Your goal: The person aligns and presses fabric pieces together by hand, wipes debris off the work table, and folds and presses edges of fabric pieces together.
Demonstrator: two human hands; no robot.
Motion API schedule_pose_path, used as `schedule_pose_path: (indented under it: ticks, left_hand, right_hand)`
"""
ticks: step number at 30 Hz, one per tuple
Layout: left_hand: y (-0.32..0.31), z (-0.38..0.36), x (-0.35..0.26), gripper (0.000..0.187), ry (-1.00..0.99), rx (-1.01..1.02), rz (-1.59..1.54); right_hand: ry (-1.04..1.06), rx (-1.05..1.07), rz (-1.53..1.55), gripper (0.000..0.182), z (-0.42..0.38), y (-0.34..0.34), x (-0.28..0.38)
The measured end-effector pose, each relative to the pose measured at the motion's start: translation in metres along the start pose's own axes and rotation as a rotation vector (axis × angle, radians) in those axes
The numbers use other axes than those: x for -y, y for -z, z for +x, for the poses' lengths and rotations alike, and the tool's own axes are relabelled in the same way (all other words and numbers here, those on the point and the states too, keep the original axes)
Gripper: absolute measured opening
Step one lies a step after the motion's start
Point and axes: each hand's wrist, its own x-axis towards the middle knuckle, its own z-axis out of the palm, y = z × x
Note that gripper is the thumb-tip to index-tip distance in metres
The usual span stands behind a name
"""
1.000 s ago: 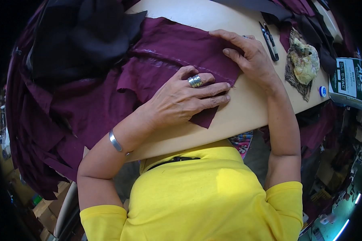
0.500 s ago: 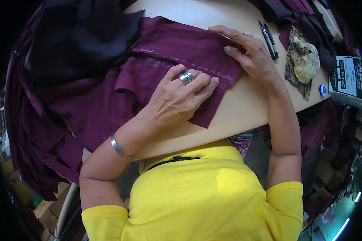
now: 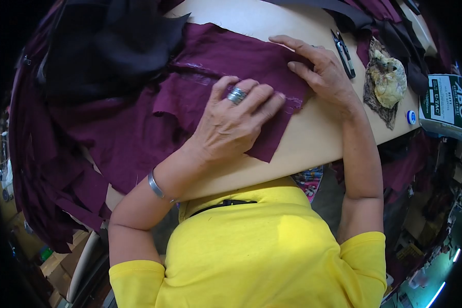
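A maroon cloth piece (image 3: 231, 49) lies on the pale tabletop, with a shiny, whitish glue-like streak (image 3: 197, 78) running across it. My left hand (image 3: 236, 118), with a wide silver ring, presses down on this streak. Its fingers are curled and the tips are hidden, so what they may hold cannot be seen. At the cloth's right corner rests my right hand (image 3: 326, 77), thumb and index finger apart, touching the edge. Thread snips (image 3: 343, 55) lie just beyond it.
Black fabric (image 3: 108, 46) is heaped at the upper left, above more maroon cloth (image 3: 113, 133) draping off the table. On the right are a yellowish lump (image 3: 389, 82) on a dark rag, a blue-and-white cap (image 3: 410, 117) and a green-and-white box (image 3: 443, 100).
My left hand has slid slightly to the right and up along the streak, its fingers still curled. My right hand stays at the cloth's corner.
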Motion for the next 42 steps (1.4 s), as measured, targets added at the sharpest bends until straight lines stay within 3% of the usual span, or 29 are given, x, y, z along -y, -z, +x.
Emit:
schedule_pose_path:
  ticks: [2, 8, 11, 14, 21, 24, 29, 33, 38, 42]
  left_hand:
    - [-0.003, -0.004, 0.000, 0.041, 0.055, -0.049, -0.021]
    - [-0.005, -0.006, 0.000, 0.030, 0.078, -0.049, 0.021]
    - [-0.001, -0.008, -0.002, 0.044, 0.050, 0.001, 0.087]
    - [-0.001, -0.010, -0.001, 0.046, 0.024, 0.021, 0.094]
    - [0.003, -0.006, -0.009, 0.048, 0.026, 0.130, 0.150]
    - [0.002, -0.010, -0.009, 0.051, 0.051, 0.058, 0.044]
    - [-0.001, -0.011, -0.005, 0.037, 0.046, 0.032, 0.045]
    - [0.000, -0.011, -0.006, 0.037, 0.029, 0.017, 0.071]
    - [0.004, -0.009, -0.003, 0.044, 0.087, -0.071, -0.118]
    - [0.001, -0.007, 0.008, 0.041, 0.110, -0.117, -0.176]
  right_hand:
    - [-0.084, 0.012, -0.026, 0.050, 0.003, 0.002, 0.007]
    - [0.035, -0.089, -0.077, 0.052, 0.007, -0.014, -0.002]
    - [-0.112, -0.066, -0.015, 0.051, 0.004, -0.009, 0.007]
    - [0.050, -0.151, -0.018, 0.050, 0.005, -0.013, 0.001]
    - [0.059, -0.085, -0.071, 0.053, 0.004, -0.010, -0.002]
    - [-0.007, -0.002, -0.136, 0.064, 0.003, -0.002, 0.004]
    - [-0.076, 0.143, -0.512, 0.095, -0.002, -0.001, 0.021]
    - [-0.072, 0.200, -0.563, 0.095, -0.008, 0.001, 0.023]
    - [0.002, 0.253, -0.555, 0.093, -0.017, 0.016, 0.028]
    - [-0.010, 0.208, -0.340, 0.081, 0.008, 0.011, 0.014]
